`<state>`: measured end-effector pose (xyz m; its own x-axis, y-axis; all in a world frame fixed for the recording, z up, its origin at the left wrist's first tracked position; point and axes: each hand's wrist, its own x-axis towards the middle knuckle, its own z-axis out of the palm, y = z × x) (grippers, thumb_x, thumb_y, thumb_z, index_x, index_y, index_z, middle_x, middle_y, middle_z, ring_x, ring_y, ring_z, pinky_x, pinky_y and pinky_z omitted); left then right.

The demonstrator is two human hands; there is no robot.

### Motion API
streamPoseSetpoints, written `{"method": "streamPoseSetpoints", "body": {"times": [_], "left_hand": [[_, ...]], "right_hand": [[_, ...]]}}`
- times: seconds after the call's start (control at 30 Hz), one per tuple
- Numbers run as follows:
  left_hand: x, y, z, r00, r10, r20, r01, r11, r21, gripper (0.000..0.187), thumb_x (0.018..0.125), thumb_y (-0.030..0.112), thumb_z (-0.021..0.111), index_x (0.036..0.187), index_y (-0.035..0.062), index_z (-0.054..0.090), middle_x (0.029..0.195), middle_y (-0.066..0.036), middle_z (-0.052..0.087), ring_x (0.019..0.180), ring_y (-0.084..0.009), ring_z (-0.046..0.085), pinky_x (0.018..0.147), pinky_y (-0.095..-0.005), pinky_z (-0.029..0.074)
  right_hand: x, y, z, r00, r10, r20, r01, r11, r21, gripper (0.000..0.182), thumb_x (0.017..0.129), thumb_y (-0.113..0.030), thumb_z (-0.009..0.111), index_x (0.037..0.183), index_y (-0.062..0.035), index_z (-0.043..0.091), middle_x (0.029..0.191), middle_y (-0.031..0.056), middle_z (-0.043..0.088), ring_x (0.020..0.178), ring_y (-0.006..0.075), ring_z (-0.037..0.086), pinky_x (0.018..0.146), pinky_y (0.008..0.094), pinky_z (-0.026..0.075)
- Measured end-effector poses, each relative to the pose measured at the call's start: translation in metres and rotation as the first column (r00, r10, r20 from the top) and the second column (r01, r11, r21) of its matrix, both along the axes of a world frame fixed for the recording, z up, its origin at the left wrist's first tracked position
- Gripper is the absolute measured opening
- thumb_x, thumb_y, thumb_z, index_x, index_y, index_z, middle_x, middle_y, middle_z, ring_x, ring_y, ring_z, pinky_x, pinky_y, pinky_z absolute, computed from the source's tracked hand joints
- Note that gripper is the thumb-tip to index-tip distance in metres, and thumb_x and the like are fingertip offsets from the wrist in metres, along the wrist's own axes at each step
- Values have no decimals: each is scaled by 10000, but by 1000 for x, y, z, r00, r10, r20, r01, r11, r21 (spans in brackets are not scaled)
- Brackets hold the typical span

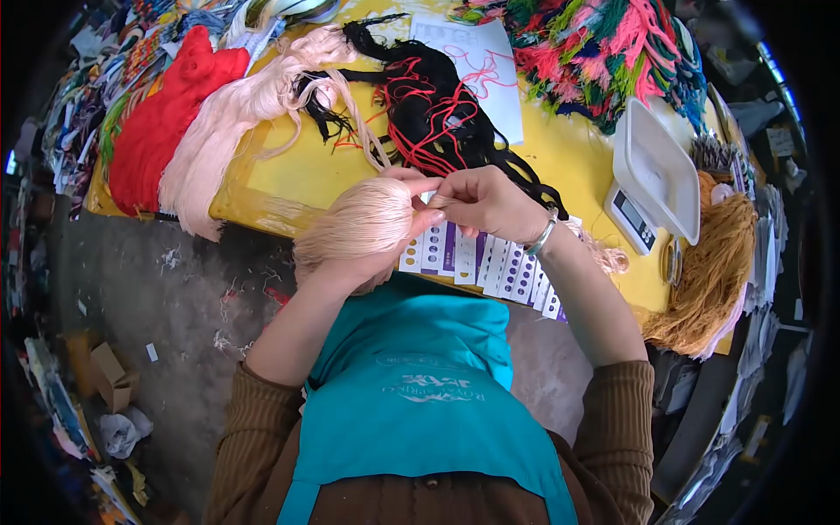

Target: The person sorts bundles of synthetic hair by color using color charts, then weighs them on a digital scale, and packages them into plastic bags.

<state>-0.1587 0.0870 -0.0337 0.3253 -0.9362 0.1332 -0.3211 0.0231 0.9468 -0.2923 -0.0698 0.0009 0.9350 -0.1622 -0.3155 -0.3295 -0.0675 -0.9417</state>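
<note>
A pale peach skein of thread (354,226) hangs folded over in my left hand (395,252), its strands draping toward the left. My left fingers and thumb are closed round its gathered end, just above the table's near edge. Beside them, my right hand (492,203) pinches a thin bit of the same pale thread, with thumb and forefinger touching the gathered end. A longer pale strand (366,131) runs from my hands up to a loose pile on the table. A bracelet circles my right wrist.
On the yellow table (284,179) lie red yarn (175,122), pale pink thread (232,118), black and red cords (437,122), and a multicoloured yarn pile (595,48). A scale with a white tray (652,171) stands right, near brown yarn (713,271). Punched cards (494,267) line the near edge.
</note>
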Motion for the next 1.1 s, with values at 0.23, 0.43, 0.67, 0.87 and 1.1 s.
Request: {"method": "streamPoseSetpoints", "body": {"times": [0.23,0.43,0.67,0.87,1.1], "left_hand": [[4,-5,-12,970,54,-238,-34,996,84,175,916,187,674,982,39,606,897,-38,584,803,-129,574,754,-282,490],[9,-8,-29,721,78,-689,58,983,172,247,941,309,651,1026,93,568,769,-12,560,685,-75,528,591,-233,438],[6,-10,-29,693,98,-714,37,984,172,215,949,293,631,1009,90,595,803,7,570,677,-57,501,643,-208,427],[13,-7,-18,736,217,-641,55,925,377,382,979,352,547,1234,69,573,1075,-31,618,759,-90,533,746,-260,454],[6,-16,-9,711,296,-638,107,851,514,435,978,356,538,1301,65,543,1152,-18,604,784,-95,534,774,-271,459]], "right_hand": [[-3,1,-12,995,-84,-60,90,989,113,280,872,-85,699,1117,13,607,752,-5,620,653,33,575,536,201,438],[-5,30,-18,921,-290,260,331,934,-132,310,868,-66,711,1152,-2,603,770,0,642,688,20,565,563,197,446],[-5,43,-45,800,-386,460,538,800,-266,132,908,-60,666,1012,22,667,766,17,669,693,24,571,611,201,472],[-1,20,-72,805,-510,303,586,766,-266,101,899,-69,655,953,16,666,653,-48,557,608,3,450,536,201,395],[-2,20,-74,800,-497,336,596,724,-348,122,846,-96,682,905,10,664,624,74,627,554,106,587,562,275,486]]}}
